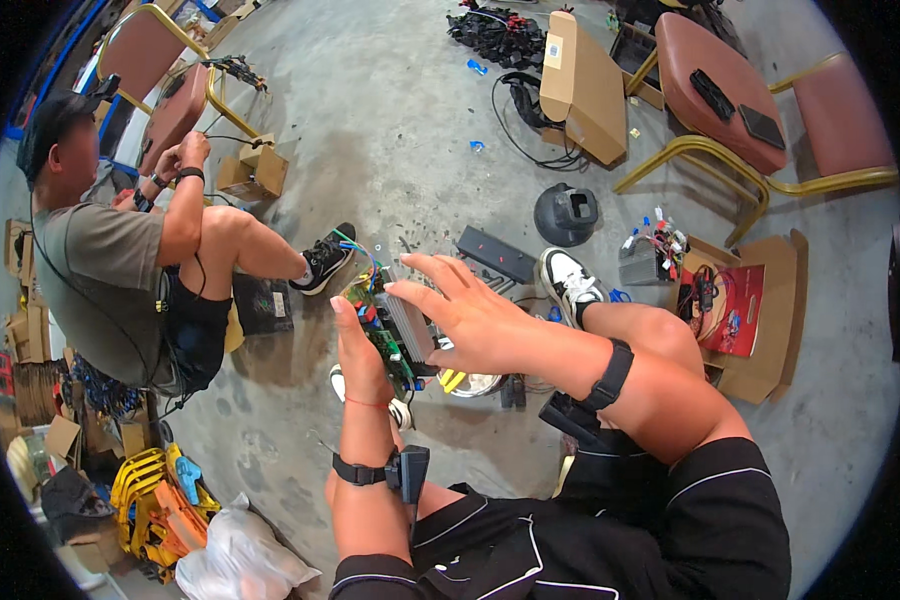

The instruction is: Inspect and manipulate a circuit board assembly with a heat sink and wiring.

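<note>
Between my two hands is a green circuit board point(391, 352) with a ribbed silver heat sink point(407, 322), several small components and thin coloured wires at its far end. My left hand point(361, 352) grips the board's left side with the thumb straight up; its other fingers are mostly hidden. My right hand point(462, 312) is open beside the heat sink, fingers spread above it and thumb apart. Whether its fingertips touch the metal cannot be made out. Just beyond lies a flat black metal case part point(496, 255) on the floor.
A co-worker point(110, 250) sits at the left, hands together over a cable. At the right are an open cardboard box point(770, 330), a pile of connectors point(654, 248) and brown chairs point(715, 95). A black cup-shaped part point(567, 215) stands ahead; a white bag point(245, 553) lies lower left.
</note>
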`<state>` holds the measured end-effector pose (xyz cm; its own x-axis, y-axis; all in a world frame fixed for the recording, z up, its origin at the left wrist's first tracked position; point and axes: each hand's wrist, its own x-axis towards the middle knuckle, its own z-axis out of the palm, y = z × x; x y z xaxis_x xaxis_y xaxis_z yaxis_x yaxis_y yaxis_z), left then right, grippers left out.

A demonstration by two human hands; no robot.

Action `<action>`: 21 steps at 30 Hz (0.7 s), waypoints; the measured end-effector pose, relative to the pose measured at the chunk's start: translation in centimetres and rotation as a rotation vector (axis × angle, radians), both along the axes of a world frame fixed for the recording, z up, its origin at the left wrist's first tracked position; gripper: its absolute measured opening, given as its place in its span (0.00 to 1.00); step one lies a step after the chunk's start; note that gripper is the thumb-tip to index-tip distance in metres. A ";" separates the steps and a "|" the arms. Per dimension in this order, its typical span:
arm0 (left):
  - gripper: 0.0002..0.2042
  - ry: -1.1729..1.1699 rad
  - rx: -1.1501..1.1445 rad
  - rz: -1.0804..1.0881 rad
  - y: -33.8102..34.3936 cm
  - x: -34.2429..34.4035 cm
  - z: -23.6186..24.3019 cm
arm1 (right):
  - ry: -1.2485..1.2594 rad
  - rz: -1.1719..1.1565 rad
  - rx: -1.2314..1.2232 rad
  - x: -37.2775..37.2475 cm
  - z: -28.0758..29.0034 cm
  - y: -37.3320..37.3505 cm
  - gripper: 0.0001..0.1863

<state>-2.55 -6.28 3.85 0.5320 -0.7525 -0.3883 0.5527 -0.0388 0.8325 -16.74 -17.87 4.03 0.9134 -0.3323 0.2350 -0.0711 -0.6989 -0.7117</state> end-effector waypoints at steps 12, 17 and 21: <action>0.35 -0.007 -0.059 0.185 -0.2 0.6 -1.0 | -0.208 -0.096 -0.240 0.1 -0.6 1.2 0.39; 0.35 -0.074 -0.157 0.094 0.1 0.8 -0.9 | -0.268 -0.083 -0.319 0.1 0.0 0.8 0.37; 0.37 -0.078 -0.108 0.177 0.4 0.8 -1.7 | -0.250 -0.086 -0.344 -0.3 0.7 0.4 0.36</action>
